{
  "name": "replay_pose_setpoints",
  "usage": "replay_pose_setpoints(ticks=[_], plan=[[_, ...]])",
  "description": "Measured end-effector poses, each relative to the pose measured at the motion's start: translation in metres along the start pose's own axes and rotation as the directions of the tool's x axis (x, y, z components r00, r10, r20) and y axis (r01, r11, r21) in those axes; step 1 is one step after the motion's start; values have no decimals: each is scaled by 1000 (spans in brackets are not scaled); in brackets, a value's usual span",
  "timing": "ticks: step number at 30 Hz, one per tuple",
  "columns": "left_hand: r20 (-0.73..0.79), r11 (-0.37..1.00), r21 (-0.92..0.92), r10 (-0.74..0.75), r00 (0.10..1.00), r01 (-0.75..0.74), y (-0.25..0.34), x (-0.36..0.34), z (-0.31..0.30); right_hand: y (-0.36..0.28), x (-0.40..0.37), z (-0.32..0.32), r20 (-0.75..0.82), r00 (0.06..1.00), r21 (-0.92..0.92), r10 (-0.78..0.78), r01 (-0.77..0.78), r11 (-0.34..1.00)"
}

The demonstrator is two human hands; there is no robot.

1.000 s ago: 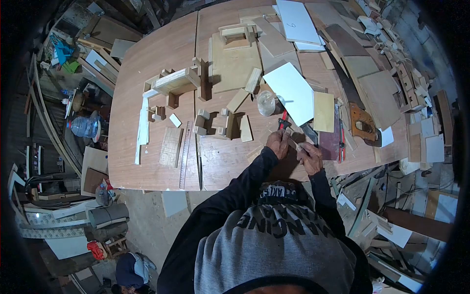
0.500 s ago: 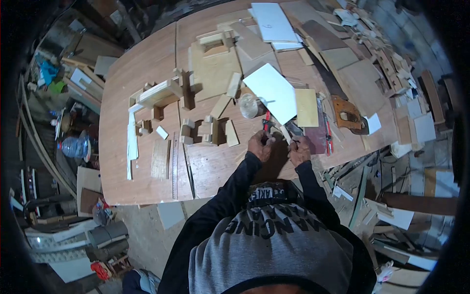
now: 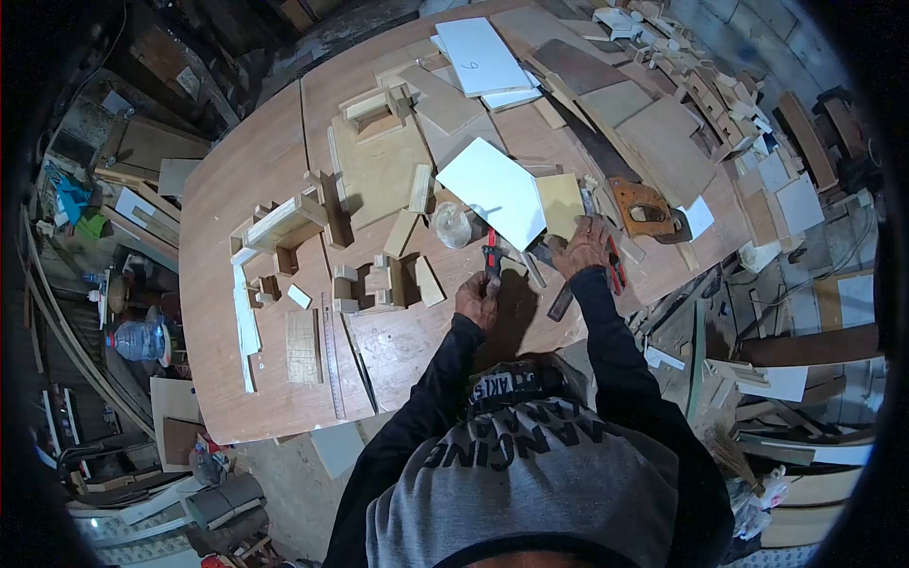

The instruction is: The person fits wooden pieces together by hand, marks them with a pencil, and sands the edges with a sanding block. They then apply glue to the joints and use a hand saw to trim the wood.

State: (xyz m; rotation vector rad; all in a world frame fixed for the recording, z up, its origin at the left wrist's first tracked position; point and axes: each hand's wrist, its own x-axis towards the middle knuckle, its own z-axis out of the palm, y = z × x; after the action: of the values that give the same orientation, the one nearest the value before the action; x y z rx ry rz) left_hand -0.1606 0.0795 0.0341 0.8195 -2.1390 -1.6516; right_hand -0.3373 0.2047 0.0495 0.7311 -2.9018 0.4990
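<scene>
Near the front edge of the wooden table (image 3: 379,346), my left hand (image 3: 477,301) is closed round the lower end of a red and black tool (image 3: 492,254). My right hand (image 3: 582,248) lies with its fingers spread over the front edge of a yellowish board (image 3: 561,204) and the small items there. Whether it touches them all is unclear. A red-handled tool (image 3: 616,267) is beside its right side. Between the hands lie a thin wooden strip (image 3: 533,270) and a dark flat piece (image 3: 560,302). A white panel (image 3: 497,192) and a clear round container (image 3: 452,225) are beyond them.
An orange-handled saw (image 3: 646,210) lies at the right. Small wooden assemblies (image 3: 383,284) stand left of my hands, with a longer wooden frame (image 3: 289,222) farther left. A metal ruler (image 3: 331,355) lies near the front. Boards and offcuts (image 3: 653,137) cover the back right.
The view has shifted. My left hand now holds the red and black tool. My right hand has moved forward and opened over the board's edge, away from the thin strip.
</scene>
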Motion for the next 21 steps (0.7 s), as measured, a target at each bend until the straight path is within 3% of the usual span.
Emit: replay_pose_setpoints(ticks=[1, 3, 6, 10, 11, 13, 14, 15, 16, 19, 21], plan=[[-1, 1000, -1, 3, 1000, -3, -1, 0, 0, -5, 1, -5, -3, 1000, 0, -1, 1, 1000], [21, 979, -184, -81, 996, 84, -3, 0, -1, -13, 4, -11, 147, 986, -19, 79, -77, 997], [18, 983, -182, -27, 999, 29, -4, 2, -5, -16, 6, -16, 150, 979, -22, 139, -138, 990], [31, 995, -90, 38, 999, -35, 1, 5, -6, 6, 0, -9, 10, 989, 162, 149, -149, 976], [80, 989, -145, 36, 996, -24, 5, 8, -5, 22, -2, 5, 61, 993, 420, 101, -117, 900], [131, 980, -198, 38, 991, -11, 15, 16, -2, 23, -10, -4, 95, 994, 648, 44, -96, 756], [98, 946, -318, 101, 990, -65, 21, 20, 3, 25, -19, -11, 332, 943, 909, -16, -316, 271], [59, 894, -432, 160, 985, -120, 28, 25, 9, 23, -29, -21, 478, 856, 810, -198, -516, -278], [81, 815, -570, 177, 981, -100, 35, 28, 13, 22, -39, -13, 458, 874, 831, -165, -486, -269], [103, 790, -610, 159, 982, -64, 51, 32, 16, 0, -65, -43, 538, 810, 634, -231, -570, -522], [28, 788, -608, 148, 989, -101, 50, 30, 21, 7, -77, -24, 578, 776, 659, -252, -626, -416]])
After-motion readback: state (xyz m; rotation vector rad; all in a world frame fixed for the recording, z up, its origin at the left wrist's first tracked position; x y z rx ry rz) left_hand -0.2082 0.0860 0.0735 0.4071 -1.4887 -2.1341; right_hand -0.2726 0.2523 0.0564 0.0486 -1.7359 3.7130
